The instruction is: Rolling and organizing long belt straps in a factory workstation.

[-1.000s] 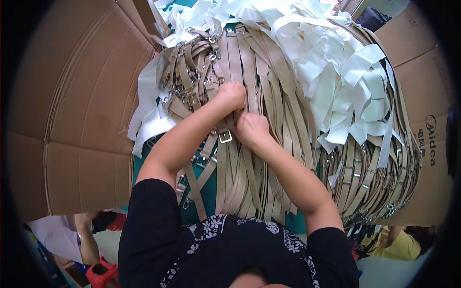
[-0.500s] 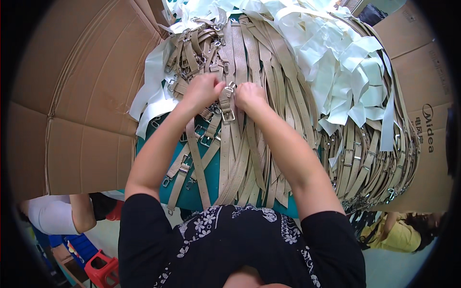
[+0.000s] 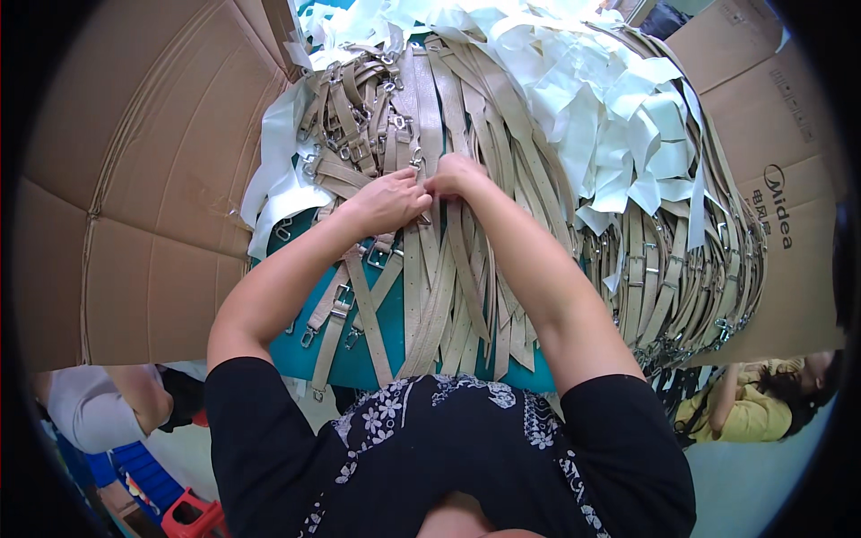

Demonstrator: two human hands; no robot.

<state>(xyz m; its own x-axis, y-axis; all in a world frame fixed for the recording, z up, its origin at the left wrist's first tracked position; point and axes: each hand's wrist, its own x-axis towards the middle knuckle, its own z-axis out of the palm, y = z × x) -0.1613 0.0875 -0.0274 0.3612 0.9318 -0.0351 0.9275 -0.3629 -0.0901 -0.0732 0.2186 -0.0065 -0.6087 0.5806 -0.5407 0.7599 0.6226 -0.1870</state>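
My left hand (image 3: 391, 201) and my right hand (image 3: 456, 176) meet over the middle of the table, their fingers closed on a beige leather strap. The strap's metal snap hook (image 3: 416, 160) sticks out just beyond my fingertips. Most of its buckle is hidden by my left hand. Below the hands, long beige straps with punched holes (image 3: 430, 305) run toward me, side by side and overlapping. Shorter straps with a silver buckle (image 3: 342, 301) and hooks lie crossed nearer my left arm. Behind my left hand is a tangled heap of buckled straps (image 3: 350, 108).
Pale strips of backing sheet (image 3: 574, 99) pile up at the far right, with another white strip (image 3: 280, 170) at the left. Many bundled straps (image 3: 673, 287) hang on the right. Cardboard walls (image 3: 152, 179) flank the teal table (image 3: 309, 354). Two people sit beyond, one in yellow (image 3: 746, 402).
My left hand has moved right and down and now covers the strap's buckle, its fingers touching my right hand. The whole view has shifted slightly.
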